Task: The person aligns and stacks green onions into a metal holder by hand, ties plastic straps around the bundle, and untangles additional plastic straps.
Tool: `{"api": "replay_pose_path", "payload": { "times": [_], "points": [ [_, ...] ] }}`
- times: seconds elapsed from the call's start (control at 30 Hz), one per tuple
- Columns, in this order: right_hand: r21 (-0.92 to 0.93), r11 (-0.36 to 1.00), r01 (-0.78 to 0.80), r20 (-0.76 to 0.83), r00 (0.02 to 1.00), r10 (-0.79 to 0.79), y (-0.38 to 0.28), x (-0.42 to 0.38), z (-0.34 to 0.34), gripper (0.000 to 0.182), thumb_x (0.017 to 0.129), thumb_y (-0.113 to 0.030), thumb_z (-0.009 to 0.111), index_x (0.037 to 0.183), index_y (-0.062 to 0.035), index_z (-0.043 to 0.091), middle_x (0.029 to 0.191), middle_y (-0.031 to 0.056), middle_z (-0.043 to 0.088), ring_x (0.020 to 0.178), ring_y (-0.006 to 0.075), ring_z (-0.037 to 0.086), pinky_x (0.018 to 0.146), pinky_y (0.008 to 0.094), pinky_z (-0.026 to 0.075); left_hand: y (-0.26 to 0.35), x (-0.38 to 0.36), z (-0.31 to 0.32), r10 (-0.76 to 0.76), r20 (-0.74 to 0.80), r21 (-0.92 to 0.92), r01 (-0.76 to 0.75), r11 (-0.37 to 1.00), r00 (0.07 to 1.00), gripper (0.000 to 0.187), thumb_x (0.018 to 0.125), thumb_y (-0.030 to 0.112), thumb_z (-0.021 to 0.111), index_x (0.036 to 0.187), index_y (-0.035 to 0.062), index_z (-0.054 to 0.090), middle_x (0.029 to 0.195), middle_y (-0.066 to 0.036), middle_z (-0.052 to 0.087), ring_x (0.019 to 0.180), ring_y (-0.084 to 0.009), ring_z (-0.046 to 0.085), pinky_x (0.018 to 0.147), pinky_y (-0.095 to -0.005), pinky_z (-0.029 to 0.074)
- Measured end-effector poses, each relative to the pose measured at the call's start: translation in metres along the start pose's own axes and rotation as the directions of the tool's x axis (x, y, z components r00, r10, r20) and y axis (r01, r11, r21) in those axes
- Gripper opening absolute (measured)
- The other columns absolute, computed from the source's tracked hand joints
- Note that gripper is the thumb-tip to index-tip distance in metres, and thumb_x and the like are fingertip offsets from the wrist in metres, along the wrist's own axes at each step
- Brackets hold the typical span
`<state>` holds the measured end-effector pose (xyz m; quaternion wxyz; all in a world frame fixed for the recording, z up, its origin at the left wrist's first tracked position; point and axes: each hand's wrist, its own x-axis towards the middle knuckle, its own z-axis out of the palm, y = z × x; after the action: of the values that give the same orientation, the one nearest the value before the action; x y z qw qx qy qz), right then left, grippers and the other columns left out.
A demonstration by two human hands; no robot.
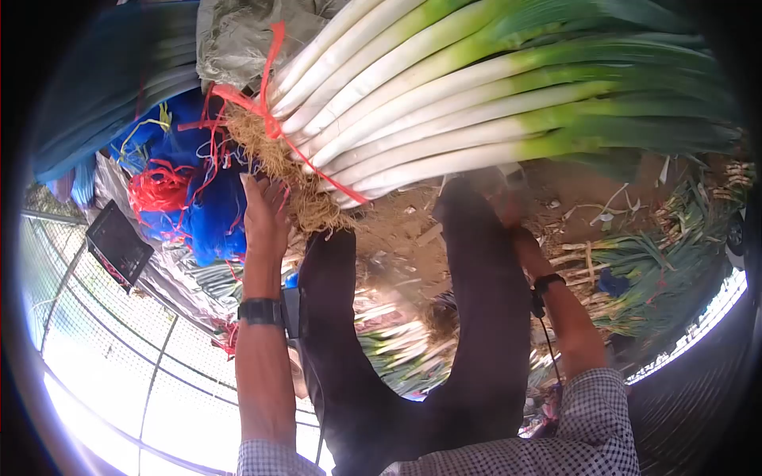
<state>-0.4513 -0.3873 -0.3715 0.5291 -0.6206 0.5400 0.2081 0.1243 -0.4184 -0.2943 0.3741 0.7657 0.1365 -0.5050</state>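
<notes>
A bundle of long white-and-green leeks (444,99) lies across the top of the view, its roots to the left. Red string (268,119) runs round the root end. Beside the brown roots (313,202), at their lower left, is my left hand (266,210); its fingers reach up toward the roots, partly hidden, and their grip cannot be made out. My right hand (508,198) is under the leeks near my right knee, blurred, with its fingers unclear.
Blue plastic (210,190) with a tangle of red string (161,186) lies at the left. A dark flat box (119,244) stands by the mesh fence (151,357). More leeks (667,254) lie on the ground at the right, and others (405,349) show between my legs.
</notes>
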Motion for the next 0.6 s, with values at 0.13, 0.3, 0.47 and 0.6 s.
{"api": "replay_pose_path", "payload": {
  "times": [0.13,0.3,0.47,0.6],
  "points": [
    [-0.176,0.983,0.044,0.199,0.98,-0.008,0.018,0.017,0.014,0.033,0.09,-0.031,0.06,0.106,-0.0037,0.067,0.097,0.0225,0.069,0.087,0.0398,0.066,0.077,0.0484,0.051,0.001,-0.007,0.064,0.188,0.258,-0.054,-0.18,0.982,0.948,0.061,0.103,0.043,0.047,0.145,-0.0011,0.04,0.136,-0.014,0.057,0.117,-0.0271,0.061,0.091,-0.0408,0.054],
    [-0.242,0.97,0.029,0.127,0.992,0.002,-0.001,-0.012,0.018,0.032,0.09,-0.031,0.06,0.106,-0.0038,0.067,0.096,0.022,0.07,0.087,0.0382,0.066,0.076,0.0473,0.052,0.02,-0.024,0.042,0.181,0.283,0.376,-0.282,0.883,0.942,0.054,0.104,0.038,0.043,0.145,0.003,0.043,0.132,-0.013,0.059,0.114,-0.0272,0.062,0.094,-0.0413,0.052],
    [-0.236,0.972,-0.003,0.025,1.0,0.009,-0.037,-0.048,0.019,0.031,0.091,-0.03,0.059,0.106,-0.0039,0.068,0.096,0.0214,0.07,0.086,0.0367,0.067,0.075,0.0461,0.052,0.014,0.01,0.021,0.108,0.315,-0.058,-0.095,0.994,0.943,0.058,0.107,0.043,0.032,0.151,0.0042,0.035,0.143,-0.013,0.052,0.127,-0.0293,0.053,0.097,-0.0464,0.05],
    [-0.227,0.974,-0.011,-0.027,1.0,0.005,-0.057,-0.042,0.034,0.03,0.092,-0.029,0.059,0.106,-0.0039,0.068,0.096,0.021,0.07,0.085,0.0355,0.067,0.074,0.0452,0.052,0.005,-0.02,0.075,0.036,0.156,-0.176,-0.008,0.984,0.987,0.061,0.107,0.048,0.032,0.151,0.0059,0.034,0.142,-0.012,0.052,0.125,-0.028,0.053,0.098,-0.0451,0.051]
  ]
}}
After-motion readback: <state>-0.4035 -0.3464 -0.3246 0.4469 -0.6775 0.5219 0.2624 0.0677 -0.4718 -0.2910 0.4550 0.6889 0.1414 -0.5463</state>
